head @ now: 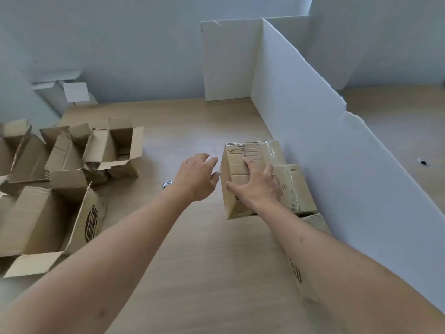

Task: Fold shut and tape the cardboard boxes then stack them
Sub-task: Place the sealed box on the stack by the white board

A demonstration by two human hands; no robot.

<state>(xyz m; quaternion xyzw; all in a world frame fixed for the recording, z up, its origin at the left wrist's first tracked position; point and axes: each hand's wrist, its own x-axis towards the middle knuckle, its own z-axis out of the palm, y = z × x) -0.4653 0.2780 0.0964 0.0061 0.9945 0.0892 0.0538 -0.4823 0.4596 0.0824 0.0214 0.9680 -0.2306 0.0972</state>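
- Right hand [258,186] lies on top of a taped box [237,174], fingers spread, thumb down its near-left side.
- Left hand [196,175] hovers just left of that box, fingers loose, holding nothing.
- The box sits on the table [187,249], right of centre, beside more closed boxes [295,186] along a white divider [337,150]; whether it rests on one is unclear.
- Open boxes [65,174] lie far left.
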